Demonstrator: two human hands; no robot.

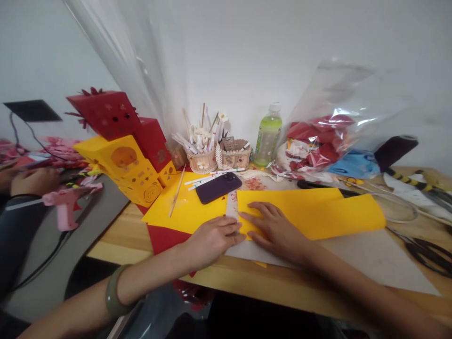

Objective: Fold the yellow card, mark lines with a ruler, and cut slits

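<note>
A folded sheet of yellow paper (310, 214) lies across a grey-white board (374, 259) on the table. My right hand (278, 230) rests on its left part, palm down with fingers spread. At the sheet's lower left corner is my left hand (212, 238), its fingers closed together and the tips on the paper's edge. The fingers hide exactly how that edge is gripped. Left of it, another yellow sheet (169, 212) lies flat over red paper (165, 240). A dark phone (219, 187) and a thin wooden stick (177, 190) lie on this sheet.
Red and yellow paper boxes (130, 165) stand at the left. Behind are pen baskets (201, 161), a green drink bottle (268, 136) and a clear bag (318, 136). Scissors (423, 252) lie at right. A co-worker's hand (35, 181) is near a pink glue gun (65, 205).
</note>
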